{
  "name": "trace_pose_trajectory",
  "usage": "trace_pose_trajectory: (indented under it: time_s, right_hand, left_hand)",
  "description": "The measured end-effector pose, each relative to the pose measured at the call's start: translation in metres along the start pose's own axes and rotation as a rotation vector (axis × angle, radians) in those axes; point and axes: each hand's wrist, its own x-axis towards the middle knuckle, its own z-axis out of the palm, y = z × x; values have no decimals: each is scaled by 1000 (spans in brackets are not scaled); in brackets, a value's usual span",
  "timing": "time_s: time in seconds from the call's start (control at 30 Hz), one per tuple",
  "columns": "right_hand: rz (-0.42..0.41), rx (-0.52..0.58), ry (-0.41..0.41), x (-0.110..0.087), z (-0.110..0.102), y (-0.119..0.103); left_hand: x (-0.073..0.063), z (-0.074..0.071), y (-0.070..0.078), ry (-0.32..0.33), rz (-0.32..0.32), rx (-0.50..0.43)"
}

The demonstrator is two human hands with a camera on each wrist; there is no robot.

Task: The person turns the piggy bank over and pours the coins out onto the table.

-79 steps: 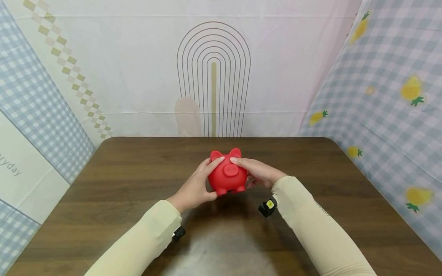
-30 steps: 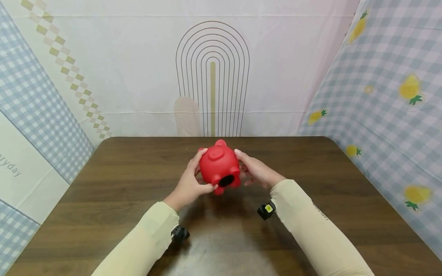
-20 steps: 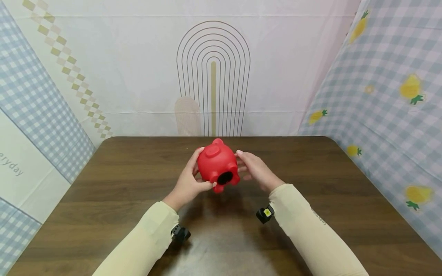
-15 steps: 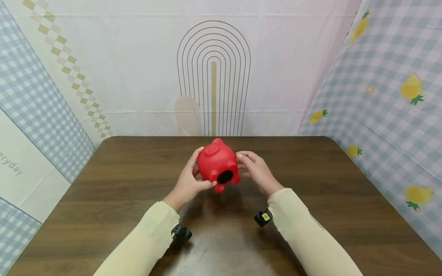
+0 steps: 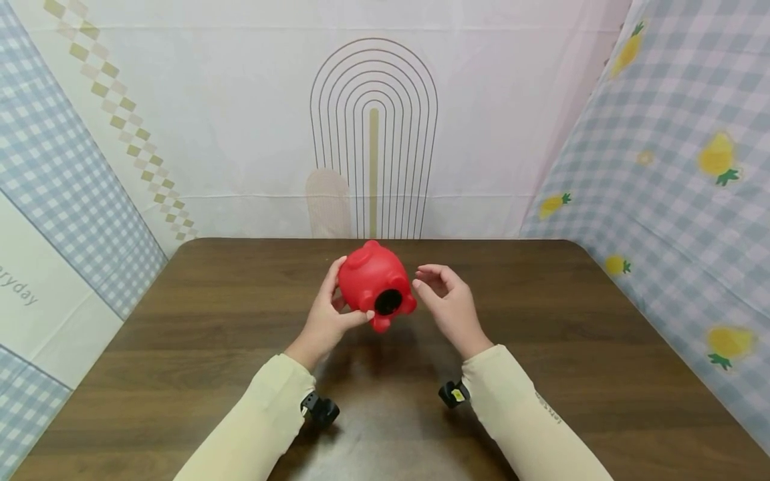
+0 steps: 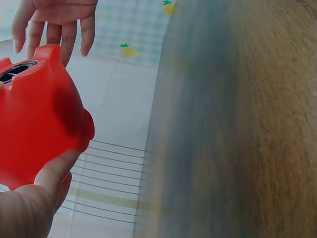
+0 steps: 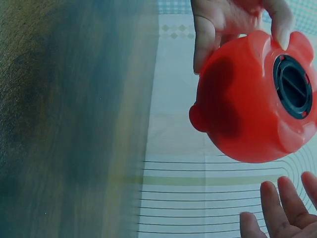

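A red piggy bank (image 5: 368,275) is held above the table by my left hand (image 5: 321,324), thumb near its feet and fingers round its left side. It is tilted back, so its underside with a round black plug (image 5: 388,302) faces me. In the right wrist view the plug (image 7: 293,87) sits in the base between the stubby feet, with a bar across its middle. My right hand (image 5: 451,304) hovers just right of the piggy bank, apart from it, its fingers loosely bent around nothing.
The brown wooden table (image 5: 240,287) has rounded far corners. A white printed cloth (image 5: 493,120) hangs behind it, with blue checked cloth (image 5: 680,220) on the right and more on the left. Black wrist cameras (image 5: 322,409) hang under both cream sleeves (image 5: 259,414).
Facing me upright at first, the piggy bank has been tipped back and shifted slightly left, baring its underside. My right hand has let go of it and drawn away towards me.
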Motion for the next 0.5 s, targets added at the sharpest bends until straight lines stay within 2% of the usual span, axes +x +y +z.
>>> trace_pose_trajectory:
  time_s: [0.3,0.5]
  right_hand:
    - [-74,-86,44,-5,5,-5]
    - [-206,-183,75,-7,10,-4]
  left_hand:
    - [2,0,0,50,-13,-34]
    - [4,4,-1,75,-10,-99]
